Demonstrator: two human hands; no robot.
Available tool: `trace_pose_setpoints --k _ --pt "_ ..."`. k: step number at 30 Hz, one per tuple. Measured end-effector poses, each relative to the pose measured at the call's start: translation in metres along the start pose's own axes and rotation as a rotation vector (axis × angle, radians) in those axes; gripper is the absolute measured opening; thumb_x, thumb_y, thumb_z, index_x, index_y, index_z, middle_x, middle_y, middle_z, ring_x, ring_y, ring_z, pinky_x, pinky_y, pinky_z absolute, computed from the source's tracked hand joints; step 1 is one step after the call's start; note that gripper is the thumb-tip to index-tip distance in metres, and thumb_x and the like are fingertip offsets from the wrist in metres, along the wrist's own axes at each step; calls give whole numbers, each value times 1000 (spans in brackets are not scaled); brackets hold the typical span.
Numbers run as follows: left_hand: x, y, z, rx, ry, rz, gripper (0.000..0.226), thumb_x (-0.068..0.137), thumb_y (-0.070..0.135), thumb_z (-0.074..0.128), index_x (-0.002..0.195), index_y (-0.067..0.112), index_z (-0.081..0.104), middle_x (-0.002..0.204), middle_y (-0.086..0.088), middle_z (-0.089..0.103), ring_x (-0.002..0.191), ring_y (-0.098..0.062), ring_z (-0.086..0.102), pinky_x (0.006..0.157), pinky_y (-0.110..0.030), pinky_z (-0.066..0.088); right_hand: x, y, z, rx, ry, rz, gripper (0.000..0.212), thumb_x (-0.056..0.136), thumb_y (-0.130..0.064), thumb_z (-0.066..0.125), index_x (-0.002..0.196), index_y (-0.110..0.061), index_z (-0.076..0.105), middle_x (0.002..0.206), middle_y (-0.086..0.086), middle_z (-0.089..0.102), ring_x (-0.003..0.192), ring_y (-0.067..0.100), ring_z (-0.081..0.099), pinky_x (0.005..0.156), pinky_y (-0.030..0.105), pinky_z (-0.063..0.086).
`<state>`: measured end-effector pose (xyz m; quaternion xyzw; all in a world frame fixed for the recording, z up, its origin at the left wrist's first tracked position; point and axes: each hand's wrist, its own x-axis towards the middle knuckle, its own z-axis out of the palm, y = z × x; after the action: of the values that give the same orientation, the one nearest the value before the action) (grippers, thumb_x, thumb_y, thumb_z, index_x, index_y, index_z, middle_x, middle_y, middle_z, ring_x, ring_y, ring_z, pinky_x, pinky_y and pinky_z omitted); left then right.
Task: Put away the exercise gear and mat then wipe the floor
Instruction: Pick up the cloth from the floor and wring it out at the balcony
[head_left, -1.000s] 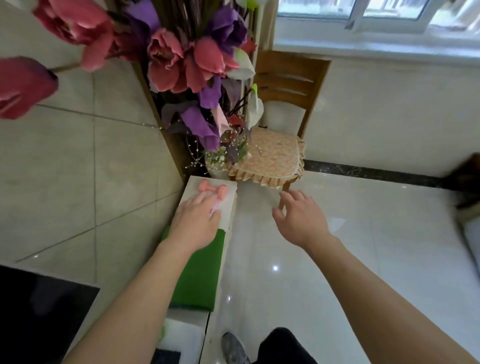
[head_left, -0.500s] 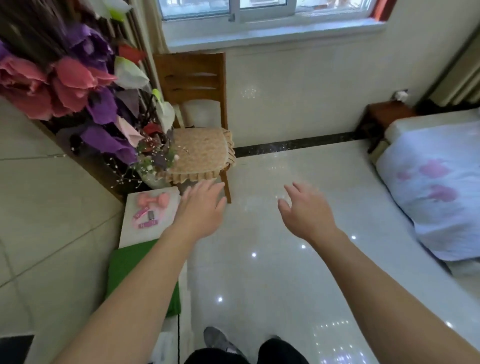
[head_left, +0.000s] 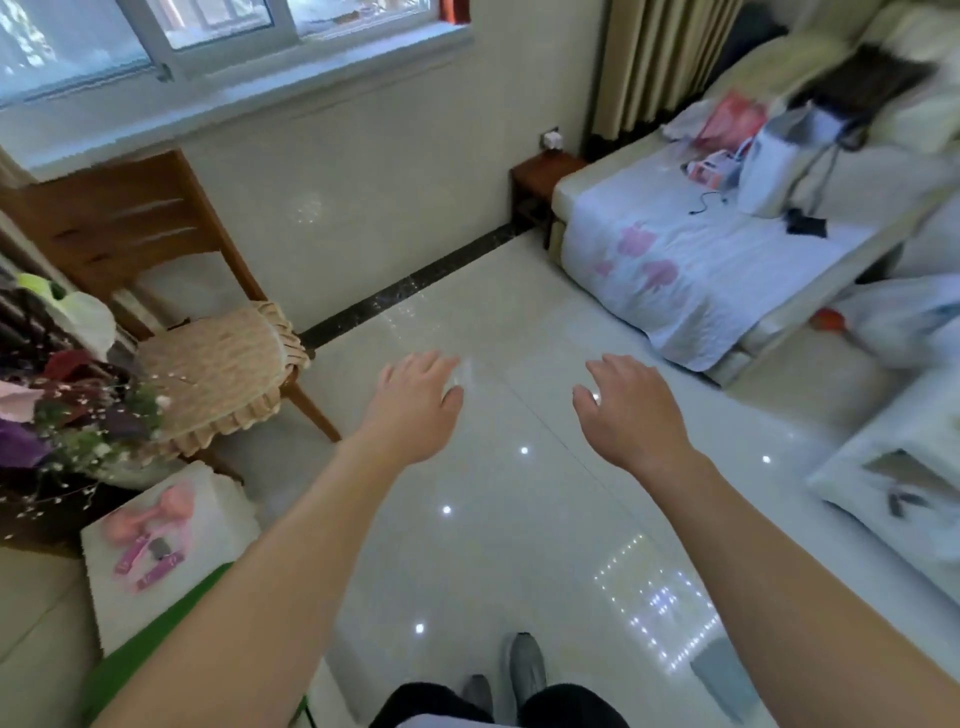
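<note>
A pink dumbbell (head_left: 150, 514) lies on a white box (head_left: 208, 551) at the lower left, with pink strips (head_left: 148, 564) beside it. A green mat (head_left: 140, 660) lies against the box, partly hidden by my left forearm. My left hand (head_left: 415, 402) hovers over the glossy tiled floor (head_left: 493, 519), fingers relaxed and empty. My right hand (head_left: 631, 410) hangs level with it to the right, also relaxed and holding nothing.
A wooden chair with a woven cushion (head_left: 218, 374) stands at the left by artificial flowers (head_left: 62, 405). A bed with a white floral sheet (head_left: 691, 260) and loose items fills the right. A small wooden stand (head_left: 540, 182) sits by the wall, white furniture (head_left: 893, 467) at right.
My left hand let go of the pink dumbbell on the white box and drew back. The view swung right, bringing the bed into sight. Both hands now hover over the floor.
</note>
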<state>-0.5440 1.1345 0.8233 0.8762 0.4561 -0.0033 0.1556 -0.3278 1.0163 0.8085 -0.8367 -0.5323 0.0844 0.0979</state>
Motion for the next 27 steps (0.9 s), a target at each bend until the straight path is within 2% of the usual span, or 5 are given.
trace_pose_setpoints --k 5,10,16,27 --pt "12 42 22 14 -37 181 49 105 36 34 152 23 33 159 -2 31 145 -23 26 118 -39 15 -42 46 -5 -7 34 166 46 92 -38 34 115 -9 60 115 8 62 109 27 52 97 42 38" --pt "7 78 49 20 -103 331 49 104 37 35 150 24 35 159 -2 31 147 -22 24 120 -42 15 -96 71 -6 1 75 325 44 97 -33 39 130 -8 55 134 9 54 126 26 43 108 40 27" --pt "-13 132 67 75 -135 494 49 104 37 35 151 23 36 159 -2 31 145 -22 25 119 -41 19 -162 104 -6 12 95 483 41 98 -33 39 121 -6 59 127 12 57 121 29 45 104 41 33" --pt "-63 265 123 147 -203 673 50 104 38 32 152 23 33 160 -3 30 148 -21 22 121 -43 15 -286 197 -21 83 127 676 43 100 -33 37 132 -8 51 135 9 51 127 26 41 108 38 29"
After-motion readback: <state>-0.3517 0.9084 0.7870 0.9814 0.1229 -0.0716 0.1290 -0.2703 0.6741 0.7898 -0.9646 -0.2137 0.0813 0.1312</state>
